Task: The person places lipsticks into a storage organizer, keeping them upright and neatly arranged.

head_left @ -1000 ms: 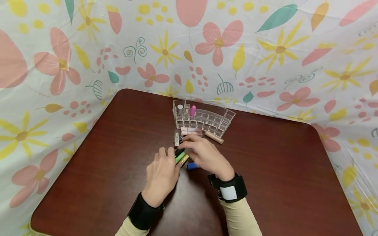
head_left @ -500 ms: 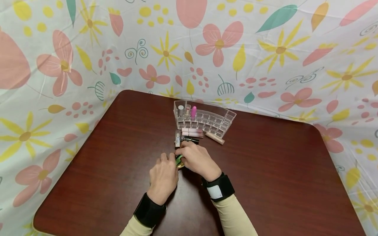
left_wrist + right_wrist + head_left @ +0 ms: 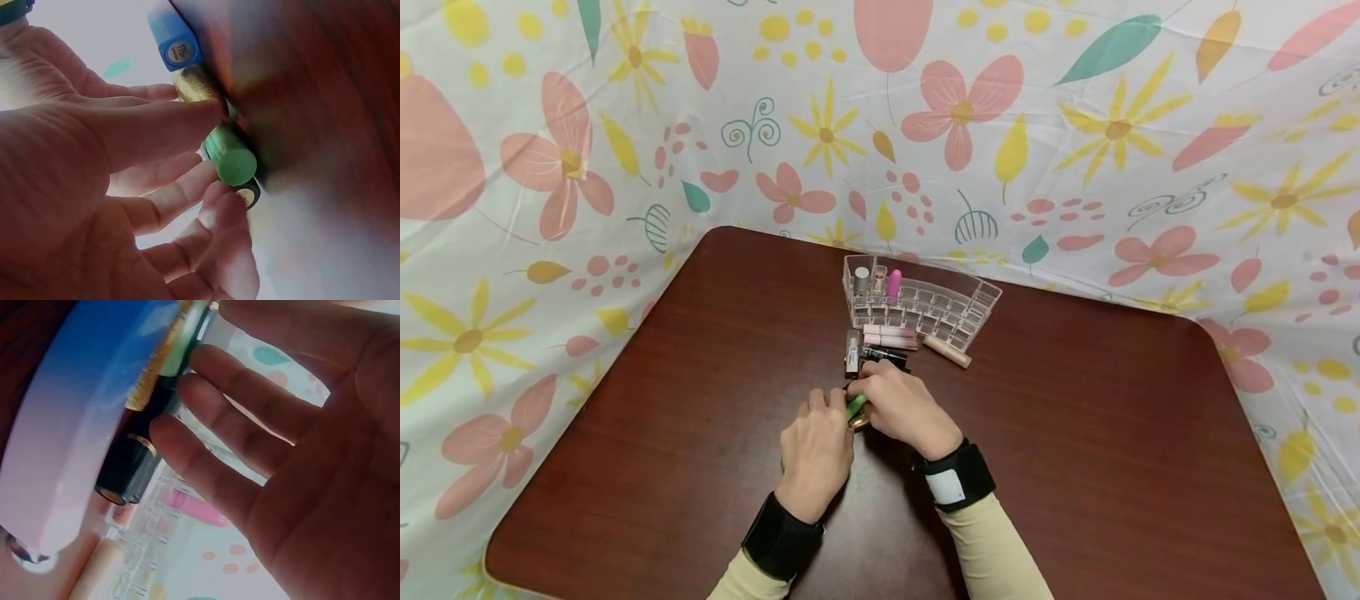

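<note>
My left hand grips the near-left side of a bundle of makeup tubes on the table. In the left wrist view its thumb lies across a gold tube, with the fingers by a green tube and a black tube end. Across from it, my right hand touches the same bundle; its fingertips rest along black tubes, fingers fairly straight in the right wrist view. A blue-to-lilac tube lies beside the bundle, hidden under the right hand in the head view.
Behind the hands stands a clear stepped organizer holding a pink tube and two others. Before it lie pale pink tubes, a beige tube, a clear-capped lipstick and a black tube.
My right hand has come down and left onto the bundle, covering the blue tube in the head view and uncovering the black tube behind. Over the last half second both hands have barely moved.
</note>
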### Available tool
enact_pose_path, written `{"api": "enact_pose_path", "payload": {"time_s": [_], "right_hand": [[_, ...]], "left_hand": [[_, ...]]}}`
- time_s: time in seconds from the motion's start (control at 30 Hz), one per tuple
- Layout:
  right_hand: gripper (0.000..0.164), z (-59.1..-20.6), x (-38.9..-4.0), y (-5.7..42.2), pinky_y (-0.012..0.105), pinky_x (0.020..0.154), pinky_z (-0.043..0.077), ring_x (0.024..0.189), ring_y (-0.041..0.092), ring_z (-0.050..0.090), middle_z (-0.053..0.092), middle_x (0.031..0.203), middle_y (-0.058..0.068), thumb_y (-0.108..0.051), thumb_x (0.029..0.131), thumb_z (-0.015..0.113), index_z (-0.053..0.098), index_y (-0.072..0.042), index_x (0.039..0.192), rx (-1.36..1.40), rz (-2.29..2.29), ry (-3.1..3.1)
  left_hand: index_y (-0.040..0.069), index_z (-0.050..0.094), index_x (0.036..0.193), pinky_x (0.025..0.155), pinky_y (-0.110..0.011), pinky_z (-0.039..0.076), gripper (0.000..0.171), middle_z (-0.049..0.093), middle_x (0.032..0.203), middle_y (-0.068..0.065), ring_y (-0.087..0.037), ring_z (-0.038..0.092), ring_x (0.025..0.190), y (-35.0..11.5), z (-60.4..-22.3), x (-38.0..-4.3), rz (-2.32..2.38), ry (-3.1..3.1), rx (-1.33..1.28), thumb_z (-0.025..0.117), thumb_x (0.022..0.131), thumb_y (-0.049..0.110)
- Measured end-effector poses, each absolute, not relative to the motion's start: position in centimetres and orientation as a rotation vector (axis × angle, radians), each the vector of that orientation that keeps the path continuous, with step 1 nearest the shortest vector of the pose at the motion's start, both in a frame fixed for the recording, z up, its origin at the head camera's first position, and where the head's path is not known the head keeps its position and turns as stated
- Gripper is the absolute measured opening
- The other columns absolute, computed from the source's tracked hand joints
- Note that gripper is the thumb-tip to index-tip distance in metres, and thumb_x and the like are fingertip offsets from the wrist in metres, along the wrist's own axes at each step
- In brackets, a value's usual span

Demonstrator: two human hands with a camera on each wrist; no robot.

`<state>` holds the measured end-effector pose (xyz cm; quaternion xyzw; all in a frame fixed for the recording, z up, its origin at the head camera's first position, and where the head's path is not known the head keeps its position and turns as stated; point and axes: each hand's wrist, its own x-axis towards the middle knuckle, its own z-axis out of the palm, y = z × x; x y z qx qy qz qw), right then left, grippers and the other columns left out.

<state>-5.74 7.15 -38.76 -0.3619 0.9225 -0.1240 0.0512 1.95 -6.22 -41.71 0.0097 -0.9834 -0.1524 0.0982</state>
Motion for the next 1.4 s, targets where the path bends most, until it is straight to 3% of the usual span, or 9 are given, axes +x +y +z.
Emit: {"api": "enact_pose_path", "payload": {"time_s": [0.43,0.67,1.1,1.4], "right_hand": [[0.034,-38.2,-5.6,7.3,0.031,0.059,0.046,0.090,0.022,0.052,0.057,0.096,0.004,0.012,0.083,0.065,0.077,-0.016,0.099,-1.053,-0.277,2.743],[0.030,-38.6,-5.5,7.3,0.030,0.058,0.042,0.090,0.022,0.049,0.055,0.093,0.004,0.012,0.082,0.065,0.077,-0.014,0.091,-1.050,-0.318,2.718],[0.030,-38.9,-5.4,7.5,0.031,0.068,0.047,0.087,0.021,0.050,0.057,0.091,0.004,0.012,0.080,0.069,0.079,-0.014,0.092,-1.092,-0.336,2.726],[0.026,-38.4,-5.4,7.6,0.031,0.066,0.048,0.085,0.022,0.052,0.057,0.090,0.004,0.009,0.082,0.070,0.078,-0.014,0.092,-1.136,-0.326,2.760]], "left_hand": [[0.007,0.062,0.107,0.045,-0.042,0.050,0.039,0.058,0.097,-0.013,-0.030,0.061,0.078,-5.5,-41.3,1.9,-0.460,-2.919,0.019,0.086,0.079,0.020],[0.006,0.063,0.111,0.045,-0.041,0.049,0.043,0.057,0.099,-0.013,-0.029,0.060,0.081,-5.4,-41.5,2.1,-0.470,-2.931,0.007,0.087,0.078,0.021],[0.008,0.066,0.099,0.043,-0.042,0.048,0.027,0.059,0.100,-0.014,-0.030,0.058,0.079,-5.1,-42.0,2.3,-0.440,-2.871,-0.004,0.083,0.082,0.021],[0.009,0.068,0.108,0.048,-0.043,0.051,0.039,0.060,0.105,-0.012,-0.030,0.062,0.086,-5.1,-41.4,2.1,-0.471,-2.875,0.013,0.088,0.078,0.023]]}}
